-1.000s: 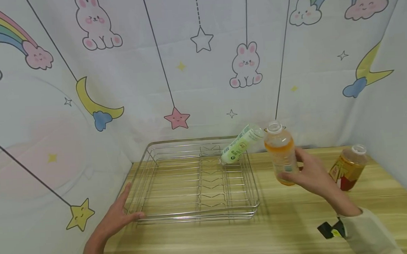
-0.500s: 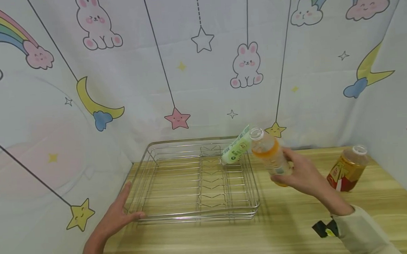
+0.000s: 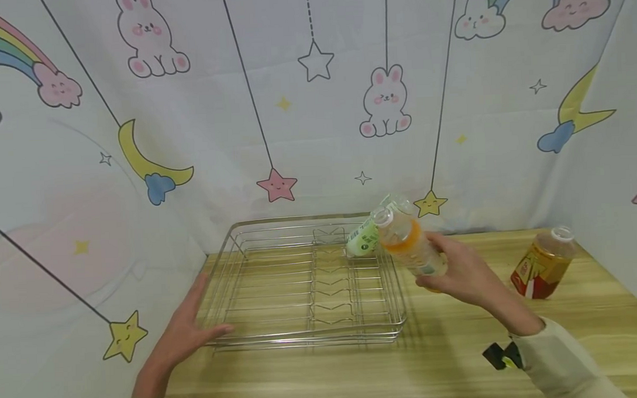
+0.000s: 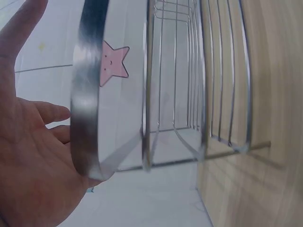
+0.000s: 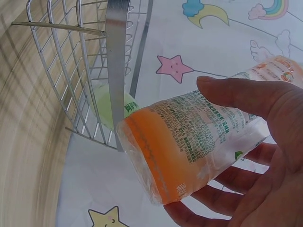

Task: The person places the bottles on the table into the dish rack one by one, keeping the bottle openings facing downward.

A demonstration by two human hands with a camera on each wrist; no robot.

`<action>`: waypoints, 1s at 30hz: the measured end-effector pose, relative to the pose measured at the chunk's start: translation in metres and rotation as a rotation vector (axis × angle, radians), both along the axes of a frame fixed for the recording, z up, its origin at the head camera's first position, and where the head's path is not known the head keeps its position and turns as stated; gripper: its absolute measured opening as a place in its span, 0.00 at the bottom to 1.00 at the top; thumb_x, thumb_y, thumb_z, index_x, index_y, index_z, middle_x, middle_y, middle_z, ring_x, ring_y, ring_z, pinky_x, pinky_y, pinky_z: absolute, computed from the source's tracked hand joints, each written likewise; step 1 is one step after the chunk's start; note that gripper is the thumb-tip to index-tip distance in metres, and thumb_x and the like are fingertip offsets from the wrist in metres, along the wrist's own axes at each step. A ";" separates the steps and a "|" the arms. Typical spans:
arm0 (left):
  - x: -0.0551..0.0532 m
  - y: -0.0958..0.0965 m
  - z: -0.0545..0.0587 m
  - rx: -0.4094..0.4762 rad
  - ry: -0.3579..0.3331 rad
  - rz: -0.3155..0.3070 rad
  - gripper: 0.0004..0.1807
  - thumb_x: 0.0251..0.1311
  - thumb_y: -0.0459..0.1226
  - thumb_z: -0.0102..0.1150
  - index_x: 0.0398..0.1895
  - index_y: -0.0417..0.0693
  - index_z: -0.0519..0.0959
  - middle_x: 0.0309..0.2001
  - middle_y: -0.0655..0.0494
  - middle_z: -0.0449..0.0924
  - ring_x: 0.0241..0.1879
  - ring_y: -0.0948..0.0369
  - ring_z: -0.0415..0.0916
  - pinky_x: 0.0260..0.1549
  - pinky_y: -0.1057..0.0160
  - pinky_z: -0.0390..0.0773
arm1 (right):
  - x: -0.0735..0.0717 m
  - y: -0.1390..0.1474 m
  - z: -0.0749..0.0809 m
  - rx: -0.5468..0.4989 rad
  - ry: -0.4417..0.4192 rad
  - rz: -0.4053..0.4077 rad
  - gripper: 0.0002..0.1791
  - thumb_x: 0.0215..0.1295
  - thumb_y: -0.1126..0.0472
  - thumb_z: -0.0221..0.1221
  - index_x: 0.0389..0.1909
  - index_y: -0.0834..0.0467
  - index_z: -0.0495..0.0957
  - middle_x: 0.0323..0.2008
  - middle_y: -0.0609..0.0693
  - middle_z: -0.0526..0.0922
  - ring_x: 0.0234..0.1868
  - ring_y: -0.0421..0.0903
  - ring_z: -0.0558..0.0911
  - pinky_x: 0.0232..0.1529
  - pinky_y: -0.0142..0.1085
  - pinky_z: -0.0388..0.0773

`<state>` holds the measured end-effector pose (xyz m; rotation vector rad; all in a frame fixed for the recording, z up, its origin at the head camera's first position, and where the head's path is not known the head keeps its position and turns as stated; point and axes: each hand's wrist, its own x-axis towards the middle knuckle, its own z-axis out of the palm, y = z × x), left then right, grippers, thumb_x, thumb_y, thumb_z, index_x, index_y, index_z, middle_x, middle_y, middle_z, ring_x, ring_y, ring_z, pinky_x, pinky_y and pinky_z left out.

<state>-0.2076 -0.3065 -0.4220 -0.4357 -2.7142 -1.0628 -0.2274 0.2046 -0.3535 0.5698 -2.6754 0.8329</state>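
In my right hand (image 3: 460,270) I grip a clear plastic bottle with an orange band (image 3: 406,241). It has no cap and tilts with its mouth to the left, over the right rim of the wire rack (image 3: 281,339). The right wrist view shows thumb and fingers around its printed label (image 5: 208,127). A green-labelled bottle (image 3: 361,242) leans inside the rack at the back right, its upper part behind the held bottle. My left hand (image 3: 183,327) is at the rack's left front corner, thumb and fingers spread; the left wrist view shows the palm beside the metal rim (image 4: 87,94).
A capless bottle with a red and yellow label (image 3: 543,264) stands tilted-looking on the wooden table (image 3: 356,376) at the right. White cloth walls (image 3: 327,146) printed with rabbits, stars and moons enclose the back and both sides.
My right hand has moved left with the bottle, tipping it from nearly upright so its mouth overlaps the rack. My left hand has shifted slightly at the rack's corner.
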 end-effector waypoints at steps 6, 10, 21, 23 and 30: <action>0.000 0.016 0.007 0.001 0.046 -0.030 0.66 0.43 0.45 0.78 0.80 0.45 0.42 0.77 0.35 0.41 0.72 0.31 0.42 0.61 0.25 0.49 | -0.001 -0.004 0.002 0.036 0.000 0.019 0.42 0.47 0.58 0.76 0.63 0.64 0.70 0.47 0.59 0.83 0.44 0.57 0.82 0.39 0.55 0.80; -0.002 0.026 0.009 -0.012 0.060 -0.046 0.67 0.42 0.44 0.79 0.80 0.49 0.43 0.77 0.37 0.42 0.72 0.32 0.44 0.61 0.26 0.51 | -0.002 -0.008 0.002 0.067 0.014 0.020 0.41 0.46 0.58 0.75 0.63 0.62 0.71 0.48 0.59 0.83 0.45 0.58 0.82 0.40 0.55 0.80; -0.005 0.057 0.019 -0.003 0.093 -0.143 0.68 0.40 0.49 0.79 0.80 0.51 0.43 0.78 0.39 0.43 0.73 0.35 0.44 0.62 0.27 0.52 | -0.002 -0.020 0.004 0.140 0.050 0.031 0.41 0.44 0.60 0.76 0.63 0.60 0.71 0.49 0.59 0.83 0.45 0.57 0.82 0.38 0.52 0.81; -0.006 0.062 0.021 0.009 0.088 -0.165 0.68 0.41 0.50 0.79 0.80 0.52 0.42 0.78 0.42 0.42 0.74 0.37 0.43 0.63 0.28 0.50 | -0.002 -0.022 0.004 0.158 0.062 0.035 0.41 0.44 0.61 0.76 0.62 0.59 0.72 0.49 0.59 0.83 0.45 0.57 0.82 0.37 0.52 0.82; -0.006 0.076 0.025 0.020 0.113 -0.210 0.67 0.42 0.53 0.78 0.81 0.55 0.42 0.78 0.43 0.42 0.74 0.37 0.43 0.63 0.28 0.50 | -0.002 -0.031 0.002 0.224 0.115 0.026 0.41 0.41 0.61 0.78 0.61 0.55 0.73 0.47 0.58 0.83 0.42 0.55 0.83 0.31 0.49 0.82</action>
